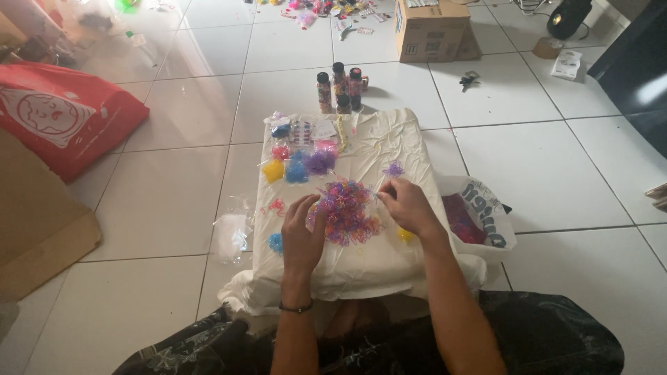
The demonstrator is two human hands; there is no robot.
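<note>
Left grip (303, 236) | right grip (408, 206) | on band pile (345, 210) | fingertips hidden

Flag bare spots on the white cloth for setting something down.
Free: the white cloth right of the purple cluster, up to its far edge, and the near strip below both hands. Crowded: the far-left corner with small bags, and the centre, where left hand and right hand flank the mixed pile.

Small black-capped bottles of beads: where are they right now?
Head view, top centre: the small black-capped bottles of beads stand clustered on the white tiled floor just beyond the far edge of the white cloth, near the cardboard box.
</note>
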